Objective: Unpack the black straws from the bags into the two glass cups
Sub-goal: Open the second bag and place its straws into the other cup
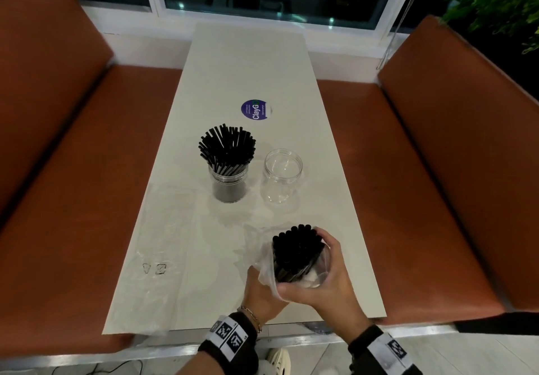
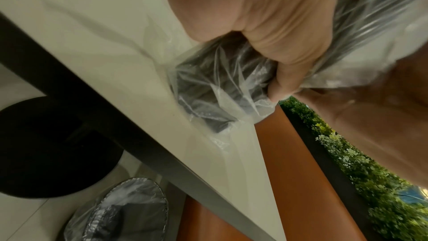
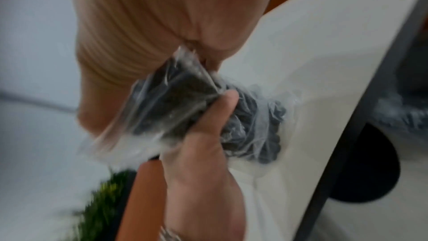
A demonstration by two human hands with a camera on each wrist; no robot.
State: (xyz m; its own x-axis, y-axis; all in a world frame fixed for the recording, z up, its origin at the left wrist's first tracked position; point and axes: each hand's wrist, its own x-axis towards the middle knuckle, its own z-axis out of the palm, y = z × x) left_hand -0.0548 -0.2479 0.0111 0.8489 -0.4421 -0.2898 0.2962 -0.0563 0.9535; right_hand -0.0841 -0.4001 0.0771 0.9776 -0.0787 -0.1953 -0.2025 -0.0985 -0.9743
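You hold the bundle of straws (image 1: 297,253) upright, just short of the empty cup (image 1: 283,174), so the clear bag (image 1: 267,269) can slide down off them. Your right hand (image 1: 323,284) wraps the bundle from the side. Your left hand (image 1: 261,290) pinches the bag low. Left of the empty cup, the other cup (image 1: 229,183) is already full.

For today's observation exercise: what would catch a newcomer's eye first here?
The glass cup bristling with black straws at mid-table, beside an empty cup on its right. Nearer, both hands, left and right, grip a clear bag holding another bundle of straws.
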